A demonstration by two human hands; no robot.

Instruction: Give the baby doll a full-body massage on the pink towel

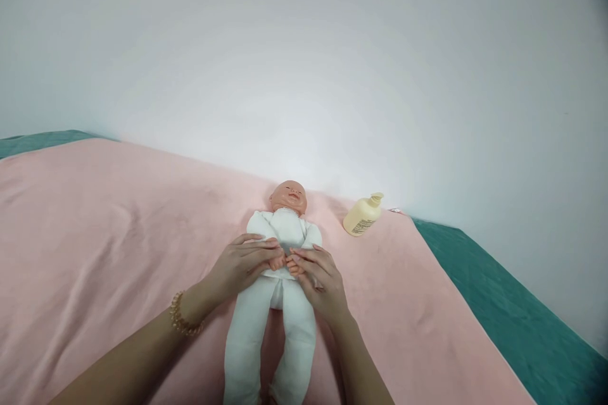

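Observation:
A baby doll in white clothes lies on its back on a pink blanket, head toward the wall. My left hand rests over the doll's belly from the left, fingers curled around one small doll hand. My right hand comes from the right, its fingertips pinching the doll's other hand at the middle of the belly. A bead bracelet circles my left wrist.
A cream pump bottle lies on its side on the blanket, right of the doll's head. A teal sheet shows beyond the blanket's right edge and at the far left. A plain white wall stands behind.

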